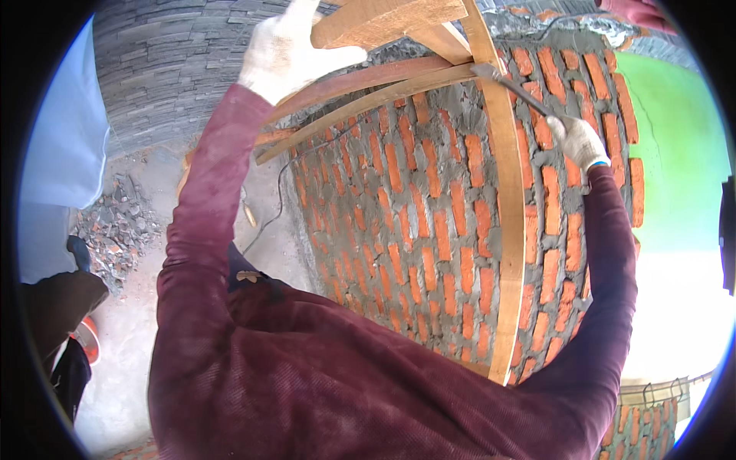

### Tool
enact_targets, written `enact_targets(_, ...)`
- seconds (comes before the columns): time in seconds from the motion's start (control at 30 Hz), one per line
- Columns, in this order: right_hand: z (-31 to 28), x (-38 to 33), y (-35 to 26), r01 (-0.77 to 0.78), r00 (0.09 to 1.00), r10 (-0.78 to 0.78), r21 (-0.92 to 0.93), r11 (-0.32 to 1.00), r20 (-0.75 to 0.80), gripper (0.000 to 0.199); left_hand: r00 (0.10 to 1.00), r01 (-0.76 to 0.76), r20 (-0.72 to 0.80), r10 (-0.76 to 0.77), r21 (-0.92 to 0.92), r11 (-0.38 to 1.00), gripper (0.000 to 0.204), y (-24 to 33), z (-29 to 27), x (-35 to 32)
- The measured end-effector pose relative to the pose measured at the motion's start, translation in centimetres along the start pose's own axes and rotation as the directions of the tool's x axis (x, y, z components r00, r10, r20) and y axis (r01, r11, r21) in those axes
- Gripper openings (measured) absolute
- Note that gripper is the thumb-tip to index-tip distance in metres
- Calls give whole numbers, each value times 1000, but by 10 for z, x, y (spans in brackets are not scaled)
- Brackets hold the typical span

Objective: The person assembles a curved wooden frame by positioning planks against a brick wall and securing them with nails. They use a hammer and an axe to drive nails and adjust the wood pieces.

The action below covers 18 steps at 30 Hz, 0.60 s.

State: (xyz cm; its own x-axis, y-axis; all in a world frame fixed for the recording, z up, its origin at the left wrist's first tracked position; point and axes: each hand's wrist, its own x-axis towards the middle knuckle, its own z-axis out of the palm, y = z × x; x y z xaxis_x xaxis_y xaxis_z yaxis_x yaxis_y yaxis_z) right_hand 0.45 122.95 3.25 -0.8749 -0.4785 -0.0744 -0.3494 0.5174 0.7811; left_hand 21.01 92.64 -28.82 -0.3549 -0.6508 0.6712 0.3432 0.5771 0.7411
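Both gloved hands are busy: my left hand [287, 47] is wrapped around the wooden block [383, 19] atop the curved wooden guide [507, 230], seemingly to steady it against the brick dome [429, 230], while my right hand [580, 143] is clenched on the handle of a trowel [512, 88] whose blade reaches the wet mortar near the top. How the blade sits is hard to make out, and the dome's crown is cut off by the picture's rim.
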Motion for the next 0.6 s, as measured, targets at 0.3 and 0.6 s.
enact_targets(0.3,-77,16,41,360,854,79,694,624,-514,29,993,-95,-57,100,84,992,126,-12,8,7)
enact_targets(0.6,17,-30,22,75,962,42,411,909,-269,45,963,178,200,-182,36,983,120,0,-3,9)
